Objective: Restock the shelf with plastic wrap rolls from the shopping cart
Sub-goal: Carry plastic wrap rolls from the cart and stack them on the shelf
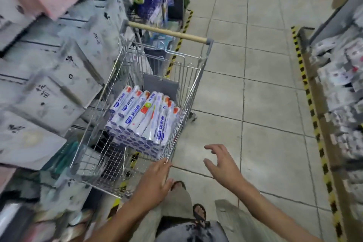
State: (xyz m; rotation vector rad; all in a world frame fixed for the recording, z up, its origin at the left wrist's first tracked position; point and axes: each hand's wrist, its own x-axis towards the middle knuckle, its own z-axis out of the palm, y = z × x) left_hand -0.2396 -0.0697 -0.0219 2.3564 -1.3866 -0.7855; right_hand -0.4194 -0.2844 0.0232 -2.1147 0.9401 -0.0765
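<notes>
Lining the left side, a shelf [39, 92] carries blurred white packets. Just beside it a wire cart [193, 92] stands on the tiled floor [255, 94], its wooden handle [167, 32] at the far end. The plastic wrap rolls [141, 118] lie stacked in layers against the cart's right wall, their ends facing the person. The left hand [155, 182] reaches toward the cart's near right corner, fingers straight and close together, tips at the rim, holding nothing. The right hand [222, 165] hovers over the floor beside the cart, fingers spread apart and slightly bent, holding nothing. Another shelf [337, 88] of blurred packets runs along the right side.
</notes>
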